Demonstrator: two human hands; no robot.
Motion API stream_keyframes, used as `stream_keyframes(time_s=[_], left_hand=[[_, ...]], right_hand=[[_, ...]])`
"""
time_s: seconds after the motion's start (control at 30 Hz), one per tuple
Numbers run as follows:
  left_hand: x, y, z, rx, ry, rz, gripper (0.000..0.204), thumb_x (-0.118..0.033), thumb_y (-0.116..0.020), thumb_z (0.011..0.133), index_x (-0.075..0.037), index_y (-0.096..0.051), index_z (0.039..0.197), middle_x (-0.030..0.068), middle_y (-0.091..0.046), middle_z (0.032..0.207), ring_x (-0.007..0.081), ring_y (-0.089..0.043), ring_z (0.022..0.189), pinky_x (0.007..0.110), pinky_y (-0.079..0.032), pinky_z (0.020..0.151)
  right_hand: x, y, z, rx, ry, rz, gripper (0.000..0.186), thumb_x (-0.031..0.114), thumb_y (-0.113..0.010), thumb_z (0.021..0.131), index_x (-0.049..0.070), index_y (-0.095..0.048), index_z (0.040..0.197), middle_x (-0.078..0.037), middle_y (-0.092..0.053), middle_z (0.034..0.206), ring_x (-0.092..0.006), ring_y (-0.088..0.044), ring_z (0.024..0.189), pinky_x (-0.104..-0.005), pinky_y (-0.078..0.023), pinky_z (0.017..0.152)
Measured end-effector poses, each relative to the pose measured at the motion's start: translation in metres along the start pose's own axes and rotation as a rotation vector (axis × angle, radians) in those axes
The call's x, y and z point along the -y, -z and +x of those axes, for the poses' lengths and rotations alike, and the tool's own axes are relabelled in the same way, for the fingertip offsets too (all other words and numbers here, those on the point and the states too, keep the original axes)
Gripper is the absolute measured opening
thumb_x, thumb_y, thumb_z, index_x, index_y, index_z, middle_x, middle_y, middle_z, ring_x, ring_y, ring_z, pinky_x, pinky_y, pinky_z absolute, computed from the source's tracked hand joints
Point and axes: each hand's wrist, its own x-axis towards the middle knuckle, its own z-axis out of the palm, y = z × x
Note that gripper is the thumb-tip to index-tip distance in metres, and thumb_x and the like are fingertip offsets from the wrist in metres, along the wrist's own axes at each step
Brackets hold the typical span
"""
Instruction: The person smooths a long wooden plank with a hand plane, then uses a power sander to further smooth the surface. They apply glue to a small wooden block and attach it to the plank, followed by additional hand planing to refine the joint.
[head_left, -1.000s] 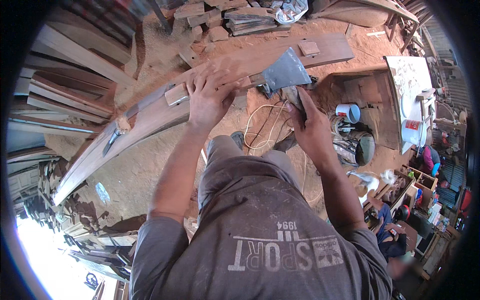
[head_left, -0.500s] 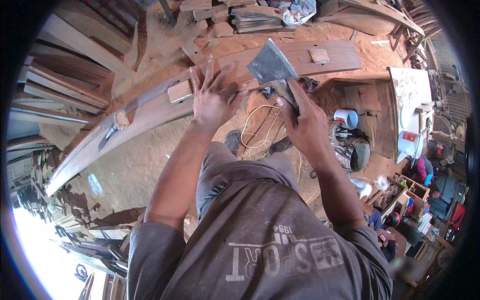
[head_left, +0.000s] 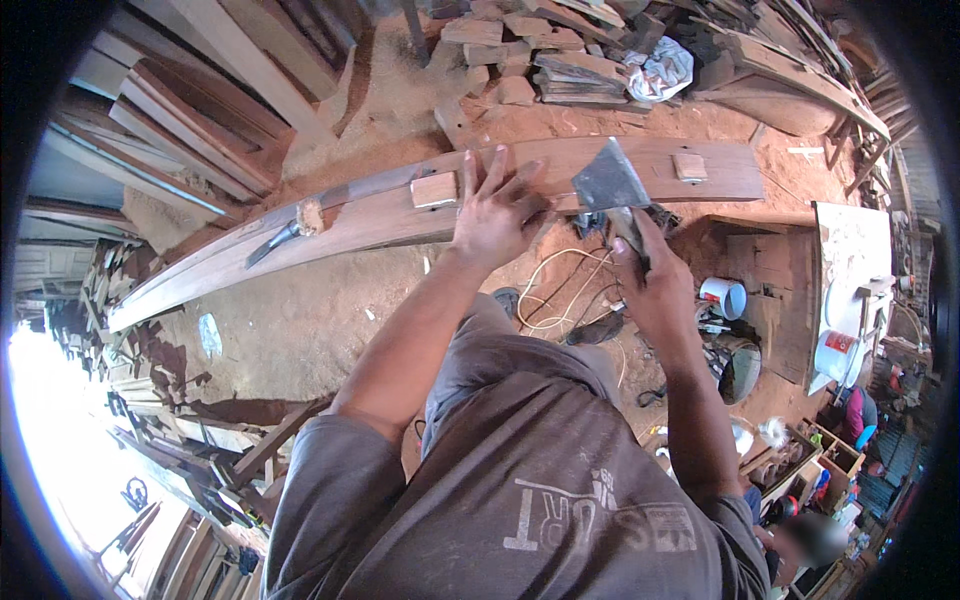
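A long, curved brown plank (head_left: pixel 390 222) lies across in front of me. My left hand (head_left: pixel 497 218) rests on it with fingers spread, just right of a small wooden block (head_left: pixel 434 190) on the plank. In my right hand (head_left: pixel 655 285) is a hatchet (head_left: pixel 610 180), gripped by its handle close below the head. Its broad grey blade is over the plank's right part, left of a second small block (head_left: pixel 689 167). Whether the blade touches the wood, I cannot tell. Farther left on the plank lies a chisel (head_left: pixel 275 243) with a frayed, light wooden handle end.
Stacked wood offcuts (head_left: pixel 580 75) and a white plastic bag (head_left: pixel 660 70) lie beyond the plank. Long boards (head_left: pixel 190 130) lean at the far left. A yellowish cable (head_left: pixel 545 285) loops on the ground near my feet. White buckets (head_left: pixel 725 297) stand at right, near a wooden cabinet (head_left: pixel 770 290).
The whole view has shifted, so the plank and both hands sit farther right and lower in the picture. My left hand stays on the plank, and my right hand still holds the hatchet.
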Motion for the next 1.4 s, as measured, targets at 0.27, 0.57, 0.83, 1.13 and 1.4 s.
stream_keyframes(time_s=[0.27,0.57,0.83,1.13,1.4], left_hand=[[0.008,-0.004,-0.006,-0.025,-0.027,-0.016,0.018,-0.036,-0.083,0.09,-0.024,-0.084,0.103,-0.0053,-0.059,0.157,0.0406,-0.039,0.156,0.077,-0.024,0.123],[0.007,-0.008,-0.005,0.02,0.002,0.004,0.019,-0.036,-0.082,0.089,-0.025,-0.084,0.104,-0.0059,-0.061,0.155,0.0411,-0.036,0.157,0.08,-0.022,0.122],[0.003,-0.004,-0.006,0.015,0.012,0.023,0.018,-0.035,-0.08,0.093,-0.025,-0.085,0.107,-0.0075,-0.062,0.155,0.0409,-0.044,0.153,0.077,-0.026,0.122],[0.007,-0.002,-0.002,0.036,0.011,0.047,0.018,-0.039,-0.078,0.095,-0.023,-0.085,0.101,-0.0057,-0.062,0.154,0.0412,-0.039,0.156,0.079,-0.024,0.122],[0.003,0.003,-0.001,0.08,0.022,0.075,0.019,-0.036,-0.08,0.095,-0.019,-0.084,0.101,-0.0058,-0.065,0.152,0.0405,-0.044,0.154,0.077,-0.025,0.122]], right_hand=[[0.004,-0.007,-0.002,-0.044,0.063,-0.039,0.053,0.028,-0.065,0.105,0.016,-0.055,0.156,-0.027,-0.074,0.111,-0.0473,-0.074,0.097,-0.056,-0.058,0.083],[0.011,-0.002,0.0,-0.128,0.051,0.018,0.056,0.026,-0.068,0.104,0.016,-0.054,0.157,-0.029,-0.074,0.107,-0.0483,-0.073,0.097,-0.0563,-0.057,0.083],[-0.009,-0.009,-0.002,0.017,0.031,-0.079,0.054,0.029,-0.067,0.105,0.017,-0.054,0.156,-0.028,-0.073,0.112,-0.0489,-0.072,0.098,-0.056,-0.057,0.083],[-0.017,-0.023,0.005,0.068,-0.008,-0.11,0.057,0.031,-0.067,0.105,0.016,-0.05,0.157,-0.027,-0.073,0.114,-0.0486,-0.072,0.097,-0.0574,-0.057,0.081],[-0.022,-0.028,0.002,0.078,0.004,-0.117,0.054,0.031,-0.067,0.105,0.014,-0.052,0.154,-0.026,-0.074,0.113,-0.0472,-0.073,0.098,-0.0562,-0.057,0.083]])
